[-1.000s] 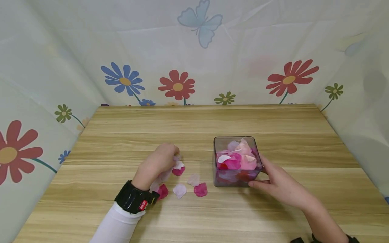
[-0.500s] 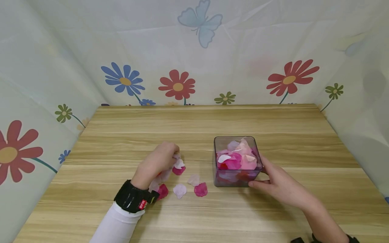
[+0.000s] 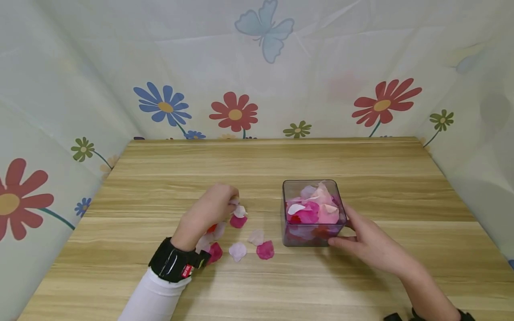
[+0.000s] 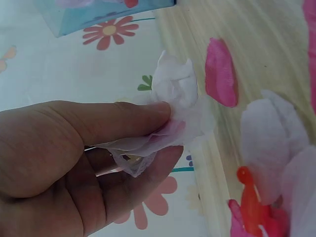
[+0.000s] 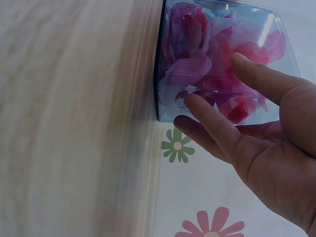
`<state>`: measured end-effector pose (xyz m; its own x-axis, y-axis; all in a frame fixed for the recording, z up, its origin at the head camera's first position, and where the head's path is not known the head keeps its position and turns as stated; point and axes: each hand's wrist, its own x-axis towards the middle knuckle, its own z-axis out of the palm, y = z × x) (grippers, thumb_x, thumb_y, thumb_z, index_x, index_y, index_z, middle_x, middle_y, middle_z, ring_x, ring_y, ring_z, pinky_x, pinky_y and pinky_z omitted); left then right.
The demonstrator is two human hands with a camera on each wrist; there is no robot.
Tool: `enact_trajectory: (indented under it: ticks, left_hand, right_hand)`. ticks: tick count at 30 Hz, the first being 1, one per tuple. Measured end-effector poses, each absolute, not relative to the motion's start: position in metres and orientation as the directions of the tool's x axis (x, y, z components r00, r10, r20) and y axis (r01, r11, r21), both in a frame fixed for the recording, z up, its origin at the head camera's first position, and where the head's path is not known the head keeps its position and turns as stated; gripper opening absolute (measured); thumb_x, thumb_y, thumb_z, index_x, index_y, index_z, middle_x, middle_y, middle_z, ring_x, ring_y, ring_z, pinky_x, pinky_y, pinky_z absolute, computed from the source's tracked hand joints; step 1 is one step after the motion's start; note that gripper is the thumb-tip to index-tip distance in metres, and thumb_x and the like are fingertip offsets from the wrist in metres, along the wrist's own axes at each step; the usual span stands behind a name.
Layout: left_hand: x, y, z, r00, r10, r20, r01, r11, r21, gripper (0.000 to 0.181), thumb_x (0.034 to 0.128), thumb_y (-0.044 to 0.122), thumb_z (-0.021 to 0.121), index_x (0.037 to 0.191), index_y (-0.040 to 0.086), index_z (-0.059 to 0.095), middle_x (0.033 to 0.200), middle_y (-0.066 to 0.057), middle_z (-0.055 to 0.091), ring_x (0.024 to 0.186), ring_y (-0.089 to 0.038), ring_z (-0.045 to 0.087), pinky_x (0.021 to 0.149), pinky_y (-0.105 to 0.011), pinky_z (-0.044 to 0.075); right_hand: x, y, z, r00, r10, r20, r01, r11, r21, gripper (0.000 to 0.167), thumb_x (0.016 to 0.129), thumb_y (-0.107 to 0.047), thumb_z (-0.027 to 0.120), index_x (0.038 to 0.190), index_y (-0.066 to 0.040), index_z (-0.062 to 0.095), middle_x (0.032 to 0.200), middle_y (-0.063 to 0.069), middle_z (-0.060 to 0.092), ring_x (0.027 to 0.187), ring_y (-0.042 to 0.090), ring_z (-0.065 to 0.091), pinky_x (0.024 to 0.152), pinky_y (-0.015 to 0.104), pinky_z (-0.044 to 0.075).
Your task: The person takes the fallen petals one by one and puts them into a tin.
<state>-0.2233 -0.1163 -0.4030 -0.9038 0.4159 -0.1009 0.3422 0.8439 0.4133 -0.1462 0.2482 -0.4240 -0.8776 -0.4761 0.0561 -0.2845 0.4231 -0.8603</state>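
My left hand (image 3: 209, 211) is just above the wooden table, pinching white petals (image 4: 173, 84) between thumb and fingers. Under and beside it lie loose artificial petals: a magenta petal (image 3: 238, 221), a red petal (image 4: 254, 207), and pale petals (image 4: 271, 143). To its right stands a square, see-through grey box (image 3: 305, 236), upright and uncovered, heaped with pink, white and red petals (image 3: 309, 211). Against the box's right side rests my right hand (image 3: 371, 245). In the right wrist view, its fingers (image 5: 217, 118) and thumb are extended and spread at the box wall.
Between the left hand and the box lie a pale lilac petal (image 3: 238, 252), a whitish petal (image 3: 256, 237) and a dark pink petal (image 3: 265, 250). A flower-printed curtain (image 3: 321, 67) borders the table (image 3: 257, 165) at the back and both sides.
My left hand has lifted slightly up and away with the white petals it pinches, exposing more of the red petal beneath. The right hand and the box have stayed in place.
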Motion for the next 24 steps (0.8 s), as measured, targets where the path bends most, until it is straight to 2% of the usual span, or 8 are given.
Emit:
enact_trajectory:
  ticks: [5, 11, 17, 24]
  left_hand:
    - [-0.222, -0.115, -0.399, -0.906, 0.419, -0.067, 0.356, 0.836, 0.417, 0.011, 0.0940, 0.000, 0.072, 0.086, 0.005, 0.067, 0.077, -0.005, 0.054, 0.069, -0.018, 0.052, 0.061, -0.028, 0.043]
    - [-0.221, -0.113, -0.395, -0.899, 0.437, -0.008, 0.394, 0.818, 0.419, 0.010, 0.0935, 0.000, 0.073, 0.086, 0.005, 0.068, 0.076, -0.004, 0.054, 0.069, -0.018, 0.052, 0.061, -0.029, 0.043]
    - [-0.219, -0.111, -0.391, -0.898, 0.434, 0.070, 0.418, 0.795, 0.440, 0.004, 0.0920, 0.004, 0.077, 0.091, 0.007, 0.073, 0.079, -0.001, 0.060, 0.069, -0.017, 0.054, 0.063, -0.027, 0.048]
    - [-0.217, -0.106, -0.386, -0.879, 0.441, 0.179, 0.471, 0.751, 0.462, 0.003, 0.0963, 0.005, 0.072, 0.094, 0.005, 0.074, 0.082, 0.000, 0.062, 0.070, -0.016, 0.054, 0.064, -0.027, 0.050]
  right_hand:
    - [-0.147, 0.247, -0.423, -0.893, -0.447, 0.042, -0.250, 0.418, -0.873, 0.084, 0.093, -0.010, 0.077, 0.161, -0.012, 0.027, 0.155, 0.023, 0.040, 0.133, 0.049, 0.048, 0.088, 0.036, 0.057]
    - [-0.146, 0.246, -0.421, -0.900, -0.435, 0.032, -0.230, 0.412, -0.882, 0.084, 0.091, -0.008, 0.078, 0.159, -0.010, 0.029, 0.154, 0.023, 0.041, 0.133, 0.048, 0.049, 0.087, 0.035, 0.057]
    - [-0.146, 0.245, -0.422, -0.901, -0.432, 0.037, -0.234, 0.412, -0.880, 0.083, 0.092, -0.007, 0.078, 0.160, -0.011, 0.029, 0.154, 0.023, 0.041, 0.134, 0.048, 0.048, 0.088, 0.035, 0.057]
    - [-0.146, 0.245, -0.422, -0.900, -0.434, 0.039, -0.240, 0.421, -0.874, 0.084, 0.092, -0.008, 0.078, 0.160, -0.011, 0.028, 0.154, 0.023, 0.041, 0.134, 0.048, 0.048, 0.088, 0.036, 0.057]
